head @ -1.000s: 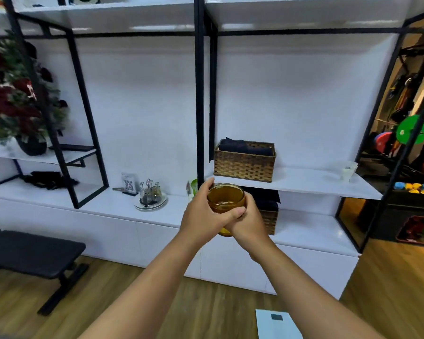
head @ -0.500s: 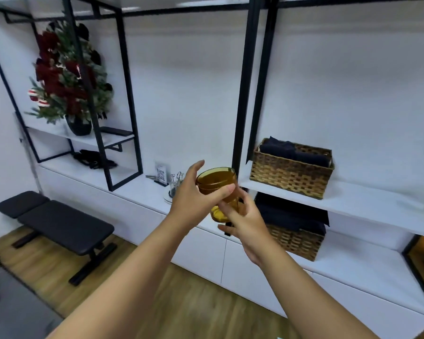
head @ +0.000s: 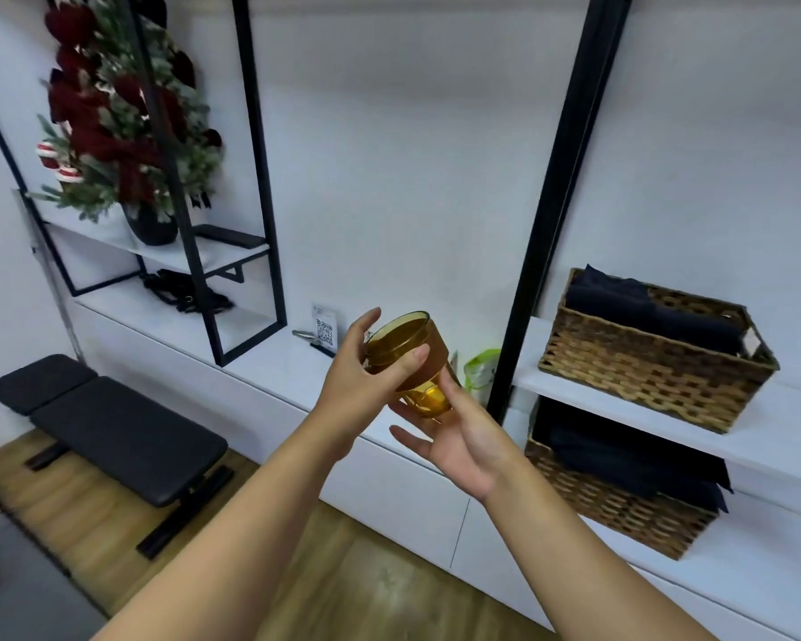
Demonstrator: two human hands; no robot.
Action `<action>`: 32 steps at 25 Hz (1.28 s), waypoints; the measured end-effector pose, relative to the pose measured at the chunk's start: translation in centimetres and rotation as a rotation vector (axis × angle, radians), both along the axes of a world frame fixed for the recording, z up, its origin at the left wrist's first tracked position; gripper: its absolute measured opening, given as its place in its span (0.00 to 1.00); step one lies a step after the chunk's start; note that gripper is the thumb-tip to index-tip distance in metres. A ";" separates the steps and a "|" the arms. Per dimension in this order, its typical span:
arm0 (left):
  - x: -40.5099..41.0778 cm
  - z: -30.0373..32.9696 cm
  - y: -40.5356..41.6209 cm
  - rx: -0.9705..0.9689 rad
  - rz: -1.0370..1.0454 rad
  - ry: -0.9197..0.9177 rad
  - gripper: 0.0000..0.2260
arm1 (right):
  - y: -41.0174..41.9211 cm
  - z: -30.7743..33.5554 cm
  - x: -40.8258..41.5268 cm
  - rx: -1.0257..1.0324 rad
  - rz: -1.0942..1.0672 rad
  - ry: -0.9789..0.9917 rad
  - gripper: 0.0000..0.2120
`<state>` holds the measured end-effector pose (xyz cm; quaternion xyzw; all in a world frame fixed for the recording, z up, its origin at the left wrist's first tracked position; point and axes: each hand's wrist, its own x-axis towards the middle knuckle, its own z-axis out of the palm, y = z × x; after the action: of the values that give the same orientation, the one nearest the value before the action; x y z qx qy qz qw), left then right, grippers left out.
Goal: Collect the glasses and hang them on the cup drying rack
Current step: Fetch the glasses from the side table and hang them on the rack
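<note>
Your left hand [head: 359,386] grips the smooth amber glasses [head: 408,358], nested and tilted; your right hand [head: 463,437] cradles their round base, fingers loose.

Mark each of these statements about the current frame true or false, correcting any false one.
1. The left hand grips the amber glass. True.
2. The glass already hangs on a drying rack. False: it is held in the air in front of the shelves.
3. The upper wicker basket holds dark folded cloth. True.
4. The black bench stands on the white shelf. False: it stands on the wooden floor.
5. The right hand is under the glass's base. True.
</note>
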<state>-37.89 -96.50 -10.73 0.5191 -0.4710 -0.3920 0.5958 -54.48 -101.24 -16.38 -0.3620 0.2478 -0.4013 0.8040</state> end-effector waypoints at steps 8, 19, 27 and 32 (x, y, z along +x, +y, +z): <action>7.6 -2.5 -8.0 0.059 -0.014 -0.017 0.34 | -9.5 -1.5 8.3 0.018 -0.121 0.005 0.32; 16.8 -5.5 -25.1 0.114 0.110 -0.387 0.42 | -28.8 -3.3 16.1 -0.065 -0.138 0.126 0.29; 19.4 -10.0 -36.6 -0.063 0.200 -1.111 0.43 | -39.9 -5.5 19.9 -0.207 -0.242 0.477 0.49; 22.1 -11.5 -42.8 -0.082 0.149 -1.132 0.45 | -44.1 -6.8 23.4 -0.313 -0.216 0.630 0.49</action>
<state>-15.77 -139.34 -22.22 0.6563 -0.6938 0.0088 0.2962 -31.04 -145.37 -23.21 -0.5584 0.4555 -0.3858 0.5761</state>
